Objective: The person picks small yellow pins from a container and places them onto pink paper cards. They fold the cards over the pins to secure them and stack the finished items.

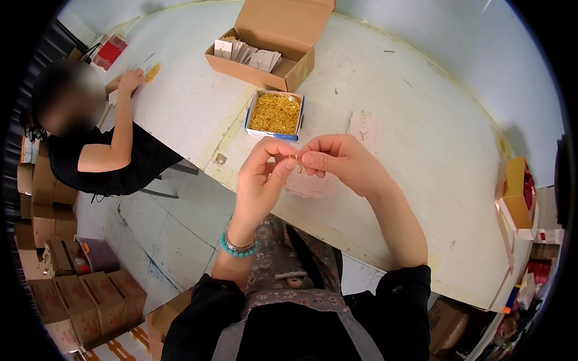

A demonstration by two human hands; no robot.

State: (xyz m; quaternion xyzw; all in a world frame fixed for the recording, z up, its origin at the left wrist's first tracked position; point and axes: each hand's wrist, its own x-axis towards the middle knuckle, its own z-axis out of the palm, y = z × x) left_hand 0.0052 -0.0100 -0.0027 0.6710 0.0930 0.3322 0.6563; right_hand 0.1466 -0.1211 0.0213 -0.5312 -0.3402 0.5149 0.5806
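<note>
My left hand (262,180) and my right hand (340,161) meet above the near edge of the white table (421,150). Between their fingertips they pinch a small gold earring hook (294,157). Under my hands lies a pale pink card (313,183), partly hidden. A second pale pink card (365,131) lies just beyond my right hand. A small blue-edged box (275,113) full of gold hooks stands a little farther out, in front of my hands.
An open cardboard box (271,45) holding several pale cards stands behind the small box. A co-worker (90,138) sits at the table's left end, one hand on the top. Stacked cartons (78,301) stand on the floor at the lower left. An orange box (516,192) sits at the right edge.
</note>
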